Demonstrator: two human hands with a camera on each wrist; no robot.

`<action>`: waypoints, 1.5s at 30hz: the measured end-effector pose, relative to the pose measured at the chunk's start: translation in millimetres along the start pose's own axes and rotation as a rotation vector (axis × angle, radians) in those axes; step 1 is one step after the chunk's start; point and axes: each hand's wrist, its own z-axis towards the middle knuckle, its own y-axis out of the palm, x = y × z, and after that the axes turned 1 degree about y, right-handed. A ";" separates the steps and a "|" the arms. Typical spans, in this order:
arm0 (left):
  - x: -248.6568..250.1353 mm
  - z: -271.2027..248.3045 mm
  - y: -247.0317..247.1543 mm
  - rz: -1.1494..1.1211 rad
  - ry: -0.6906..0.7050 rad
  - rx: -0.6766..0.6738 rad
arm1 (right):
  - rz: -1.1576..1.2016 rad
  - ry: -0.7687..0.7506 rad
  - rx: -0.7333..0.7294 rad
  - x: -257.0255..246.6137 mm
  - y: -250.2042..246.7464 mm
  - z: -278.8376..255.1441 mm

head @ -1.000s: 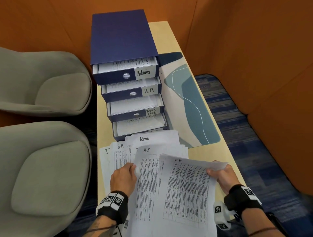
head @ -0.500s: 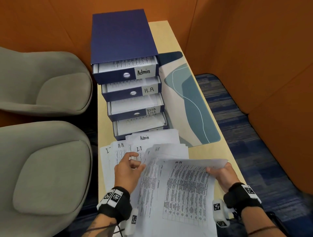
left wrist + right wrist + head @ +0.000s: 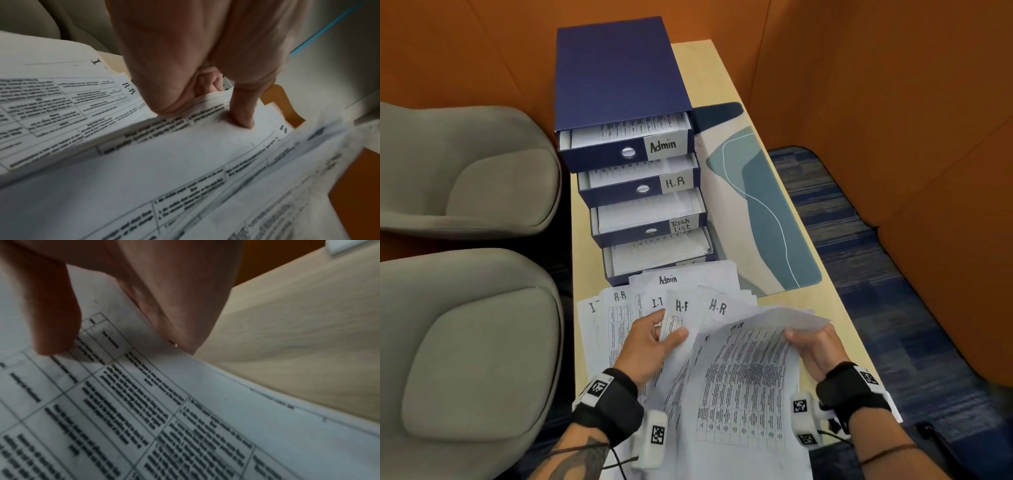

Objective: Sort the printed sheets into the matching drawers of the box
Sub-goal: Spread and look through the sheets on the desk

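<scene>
A dark blue drawer box point(image 3: 619, 75) stands on the narrow table with its drawers pulled out stepwise, labelled Admin point(image 3: 663, 146), H.R point(image 3: 675, 182) and Task List point(image 3: 680, 225); the lowest drawer's point(image 3: 654, 257) label is hidden. Printed sheets point(image 3: 667, 294) headed Admin, H.R and I.T fan out in front of it. My left hand point(image 3: 654, 337) pinches the edge of one H.R sheet point(image 3: 681, 308) in the fan, thumb on top point(image 3: 242, 113). My right hand point(image 3: 815, 346) holds the right edge of the raised top H.R sheet point(image 3: 743, 380), thumb on its print point(image 3: 55, 331).
A teal and white desk mat point(image 3: 760, 205) lies right of the box. Two grey padded chairs point(image 3: 465, 342) stand close along the table's left edge. Orange walls enclose the far side and right. Blue carpet point(image 3: 876, 274) shows beyond the table's right edge.
My left hand has moved up and right and now pinches an H.R sheet in the fan. The sheet in my right hand has lifted and tilted, uncovering more headings beneath.
</scene>
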 end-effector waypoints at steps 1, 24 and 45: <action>4.0 -2.6 3.4 -0.044 -0.005 0.033 | 0.001 -0.015 0.020 -0.6 2.9 0.3; -5.4 -5.7 26.8 -0.008 -0.013 -0.097 | -0.082 -0.027 -0.253 -21.1 -19.5 -15.8; -29.1 3.7 0.0 0.074 -0.130 -0.205 | 0.356 0.025 0.245 -42.8 -11.1 -10.4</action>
